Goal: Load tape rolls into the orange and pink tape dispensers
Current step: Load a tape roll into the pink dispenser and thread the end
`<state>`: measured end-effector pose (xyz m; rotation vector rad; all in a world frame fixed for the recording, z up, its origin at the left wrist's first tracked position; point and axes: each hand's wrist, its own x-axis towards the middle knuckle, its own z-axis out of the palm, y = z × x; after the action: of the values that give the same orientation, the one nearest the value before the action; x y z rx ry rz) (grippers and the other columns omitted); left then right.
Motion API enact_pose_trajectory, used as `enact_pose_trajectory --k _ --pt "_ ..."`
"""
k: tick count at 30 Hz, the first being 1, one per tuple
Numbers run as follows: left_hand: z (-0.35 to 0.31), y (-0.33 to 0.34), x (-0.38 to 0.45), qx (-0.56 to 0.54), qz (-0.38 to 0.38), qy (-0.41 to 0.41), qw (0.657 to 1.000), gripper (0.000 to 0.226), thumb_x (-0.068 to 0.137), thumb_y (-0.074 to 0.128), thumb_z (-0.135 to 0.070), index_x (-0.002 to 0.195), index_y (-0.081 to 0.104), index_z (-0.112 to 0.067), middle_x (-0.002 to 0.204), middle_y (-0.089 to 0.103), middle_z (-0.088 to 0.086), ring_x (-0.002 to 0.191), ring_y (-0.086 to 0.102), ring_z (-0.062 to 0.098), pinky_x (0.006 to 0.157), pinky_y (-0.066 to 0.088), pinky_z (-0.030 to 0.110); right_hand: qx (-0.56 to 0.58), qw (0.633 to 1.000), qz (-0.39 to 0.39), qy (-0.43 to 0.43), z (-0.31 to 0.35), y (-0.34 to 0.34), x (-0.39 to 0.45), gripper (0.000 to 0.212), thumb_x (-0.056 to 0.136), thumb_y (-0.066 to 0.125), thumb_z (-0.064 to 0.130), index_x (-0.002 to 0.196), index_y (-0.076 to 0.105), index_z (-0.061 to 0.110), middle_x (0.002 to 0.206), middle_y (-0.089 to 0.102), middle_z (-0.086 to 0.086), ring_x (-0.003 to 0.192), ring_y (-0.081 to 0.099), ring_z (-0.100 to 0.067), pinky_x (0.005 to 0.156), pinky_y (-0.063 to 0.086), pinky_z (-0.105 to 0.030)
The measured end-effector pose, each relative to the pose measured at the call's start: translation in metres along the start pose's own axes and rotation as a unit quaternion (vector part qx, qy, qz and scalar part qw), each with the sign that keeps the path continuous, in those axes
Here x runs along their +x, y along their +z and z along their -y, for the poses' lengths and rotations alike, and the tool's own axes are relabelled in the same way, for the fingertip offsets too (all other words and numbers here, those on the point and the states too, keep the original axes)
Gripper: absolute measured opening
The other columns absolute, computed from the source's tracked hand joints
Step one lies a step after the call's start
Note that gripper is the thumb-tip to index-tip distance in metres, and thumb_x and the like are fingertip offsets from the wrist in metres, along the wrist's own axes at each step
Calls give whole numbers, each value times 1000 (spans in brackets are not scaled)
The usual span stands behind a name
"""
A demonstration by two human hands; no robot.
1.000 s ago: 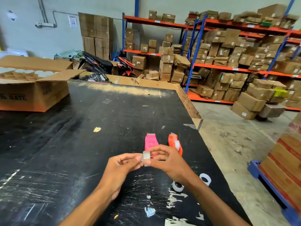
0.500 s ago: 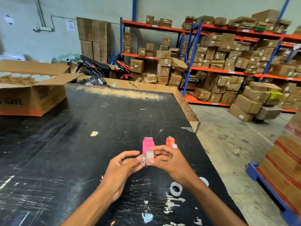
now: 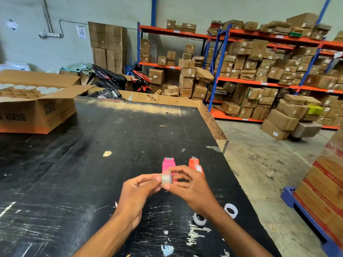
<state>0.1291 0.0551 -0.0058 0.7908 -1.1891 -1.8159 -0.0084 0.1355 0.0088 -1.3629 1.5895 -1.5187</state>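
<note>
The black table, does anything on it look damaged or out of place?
The table is scuffed, with white scratches and stuck scraps of tape. Two white tape cores lie loose near its right edge, beside the right hand. Nothing is spilled or toppled.

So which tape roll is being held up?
The clear tape roll, pinched between both hands' fingers. The two white rolls lie on the table.

Black table (image 3: 96, 173), pink dispenser (image 3: 168, 163), orange dispenser (image 3: 194, 162), box (image 3: 37, 115)

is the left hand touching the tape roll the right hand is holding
Touching. The head view shows the left hand's fingertips pressed against the clear tape roll, gripped from the other side by the right hand.
</note>
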Motion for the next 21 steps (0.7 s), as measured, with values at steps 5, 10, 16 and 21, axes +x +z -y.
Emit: enact_pose_trajectory --k 5,10,16,21 --pt "-1 0 -1 11 -5 22 1000 13 78 68 0 89 72 5 88 77 20 82 70 23 82 57 29 7 1000 -14 -9 0 2 0 36 72 81 9 101 67 22 99 72 0 95 69 -12 85 58 -29" --pt "-3 1 0 67 3 61 996 7 77 71 -8 78 76 -3 81 77 15 76 66 17 76 52 25 23 999 -20 -12 4 1 2 34 71 79 1 97 68 21 92 72 8 89 69 -4 83 58 -26" --pt "-7 4 -3 159 32 140 977 11 82 68 -10 84 78 -11 82 79 2 79 72 9 72 54 15 13 1000 -12 -25 4 -3 4 33 73 78 1 94 70 25 96 73 6 94 70 -10 85 59 -31" --pt "-9 8 -1 167 29 157 973 11 82 67 -9 83 78 -8 79 79 1 73 70 2 68 51 10 18 999 -20 -30 3 -4 6 32 72 79 1 93 73 24 93 74 6 90 70 -10 84 59 -30"
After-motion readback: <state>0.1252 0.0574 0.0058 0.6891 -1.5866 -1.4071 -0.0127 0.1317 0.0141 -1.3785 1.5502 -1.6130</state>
